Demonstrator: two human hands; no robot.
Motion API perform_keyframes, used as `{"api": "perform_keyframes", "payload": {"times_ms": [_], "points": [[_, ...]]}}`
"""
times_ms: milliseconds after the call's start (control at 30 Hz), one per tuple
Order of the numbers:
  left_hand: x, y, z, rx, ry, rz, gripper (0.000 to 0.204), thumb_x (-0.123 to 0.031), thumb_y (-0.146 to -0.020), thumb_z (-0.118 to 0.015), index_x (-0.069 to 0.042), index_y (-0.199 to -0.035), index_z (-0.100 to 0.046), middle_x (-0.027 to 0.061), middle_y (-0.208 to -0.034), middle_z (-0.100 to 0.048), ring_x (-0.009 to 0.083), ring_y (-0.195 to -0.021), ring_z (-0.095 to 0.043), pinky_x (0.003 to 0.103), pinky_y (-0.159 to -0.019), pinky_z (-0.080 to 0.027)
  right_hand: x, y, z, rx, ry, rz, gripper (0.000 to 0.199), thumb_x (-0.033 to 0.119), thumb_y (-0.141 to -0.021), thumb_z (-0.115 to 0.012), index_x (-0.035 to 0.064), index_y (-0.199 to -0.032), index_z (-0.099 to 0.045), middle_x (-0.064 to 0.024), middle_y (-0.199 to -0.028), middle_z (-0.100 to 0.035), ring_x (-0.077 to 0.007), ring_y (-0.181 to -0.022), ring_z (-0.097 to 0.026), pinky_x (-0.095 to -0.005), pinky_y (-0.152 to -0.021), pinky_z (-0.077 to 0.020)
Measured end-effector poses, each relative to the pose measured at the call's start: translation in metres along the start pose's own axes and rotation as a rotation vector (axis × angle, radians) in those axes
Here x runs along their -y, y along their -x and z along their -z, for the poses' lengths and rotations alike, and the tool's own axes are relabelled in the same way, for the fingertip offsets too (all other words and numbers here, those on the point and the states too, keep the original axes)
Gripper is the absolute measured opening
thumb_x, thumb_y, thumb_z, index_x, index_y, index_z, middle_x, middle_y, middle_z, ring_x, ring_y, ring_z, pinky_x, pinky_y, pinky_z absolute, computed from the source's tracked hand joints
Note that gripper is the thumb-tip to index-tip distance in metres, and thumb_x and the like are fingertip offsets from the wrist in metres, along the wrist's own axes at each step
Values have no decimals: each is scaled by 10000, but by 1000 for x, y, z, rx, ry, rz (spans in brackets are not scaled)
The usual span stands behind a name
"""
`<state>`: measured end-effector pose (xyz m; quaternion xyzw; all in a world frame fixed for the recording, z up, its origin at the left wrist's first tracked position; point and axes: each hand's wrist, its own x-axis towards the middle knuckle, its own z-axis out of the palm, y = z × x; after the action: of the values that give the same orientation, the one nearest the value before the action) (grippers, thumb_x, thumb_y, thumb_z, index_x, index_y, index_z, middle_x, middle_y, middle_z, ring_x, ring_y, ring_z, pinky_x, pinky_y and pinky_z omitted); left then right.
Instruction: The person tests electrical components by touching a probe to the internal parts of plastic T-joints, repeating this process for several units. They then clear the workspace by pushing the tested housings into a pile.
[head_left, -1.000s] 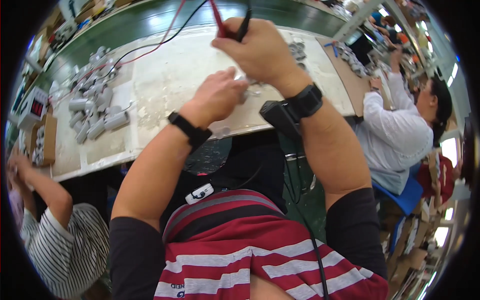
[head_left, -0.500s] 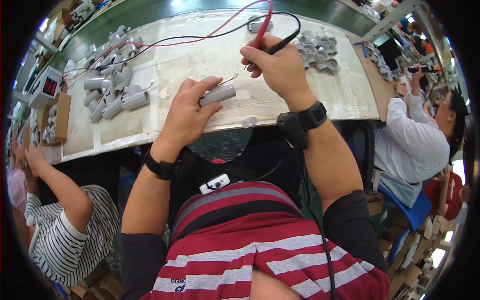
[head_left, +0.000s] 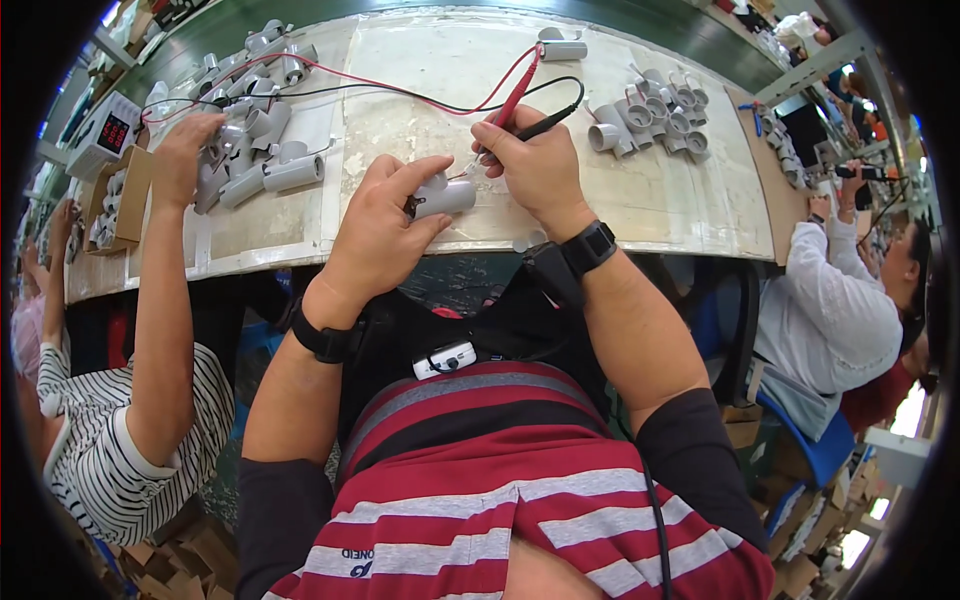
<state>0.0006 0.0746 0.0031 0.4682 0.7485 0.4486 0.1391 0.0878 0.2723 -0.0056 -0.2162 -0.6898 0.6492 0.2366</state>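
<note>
My left hand [head_left: 385, 218] grips a grey T-shaped plastic housing [head_left: 446, 198] lying on its side just above the table, thumb below and fingers over it. Thin wires run from the housing to a small white connector [head_left: 474, 170]. In my right hand [head_left: 543, 165] a red test probe [head_left: 514, 96] and a black test probe [head_left: 552, 121] are pinched together, pointing down. Their tips are at the connector; whether they touch its contacts is too small to tell. Red and black leads [head_left: 400, 89] run left across the table towards a white meter [head_left: 104, 135] with a red display.
Grey housings [head_left: 245, 140] lie heaped at the left, and more [head_left: 655, 112] cluster at the right. A lone housing [head_left: 562, 48] lies at the far side. A co-worker's arm [head_left: 170, 270] reaches in beside a cardboard box [head_left: 120, 200]. Another person [head_left: 830, 250] sits at the right.
My right hand has moved down and left, bringing the probe tips to the connector. My left hand has turned the housing slightly. The left co-worker's hand has come to the left heap.
</note>
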Motion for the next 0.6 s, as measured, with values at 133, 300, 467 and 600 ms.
{"api": "perform_keyframes", "payload": {"times_ms": [133,300,467,600], "points": [[1,-2,0,-1,-9,-8,605,24,-822,-808,-105,-1394,-657,92,-1036,-550,223,-933,-586,324,-836,-512,-6,-3,-2,7,71,13,171,176,-969,-750,9,-980,-715,-43,-822,-726,-78,-671,-637,-229,-584,-520],[1,-2,1,2,-12,-12,601,21,-825,-807,-104,-1394,-657,93,-1033,-548,221,-931,-582,324,-834,-513,-16,-4,-5,-9,128,24,158,173,-970,-750,20,-968,-711,-26,-810,-718,-69,-656,-621,-230,-584,-513],[5,-2,0,11,26,-1,598,17,-837,-803,-103,-1403,-651,80,-1048,-540,204,-942,-580,313,-829,-510,-24,-3,-6,-19,169,84,142,162,-971,-746,27,-959,-704,-18,-801,-712,-68,-646,-616,-235,-577,-499],[12,2,-4,-3,99,-2,617,20,-846,-797,-106,-1427,-630,70,-1078,-533,189,-955,-578,302,-830,-511,-27,-5,-7,-14,217,121,133,155,-971,-744,30,-963,-701,-16,-798,-710,-72,-643,-615,-239,-579,-492]]}}
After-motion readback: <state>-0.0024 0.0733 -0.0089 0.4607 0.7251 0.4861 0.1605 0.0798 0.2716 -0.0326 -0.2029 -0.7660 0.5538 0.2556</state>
